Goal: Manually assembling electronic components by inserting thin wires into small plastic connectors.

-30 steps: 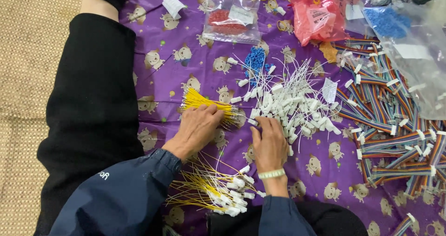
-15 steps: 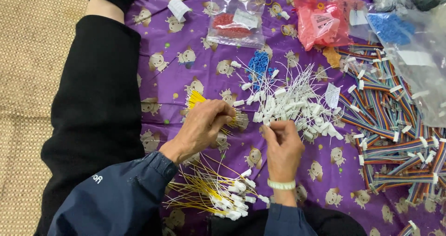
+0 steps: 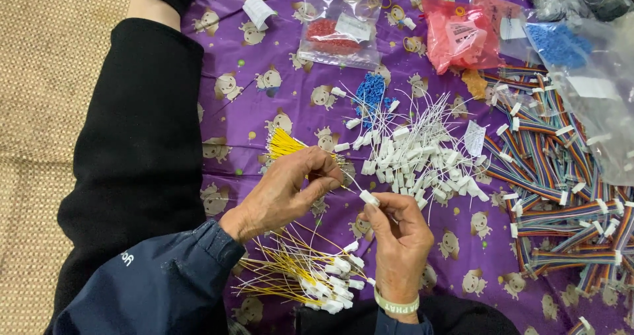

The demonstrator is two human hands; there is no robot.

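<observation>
Two hands meet above the purple cloth (image 3: 264, 51); a thin wire (image 3: 349, 186) is pinched by the left hand (image 3: 284, 193), a small white connector (image 3: 370, 198) by closed right-hand (image 3: 396, 236) fingers; slight misalignment could probably bend the wire or drop the connector among the white pile (image 3: 416, 157).
</observation>
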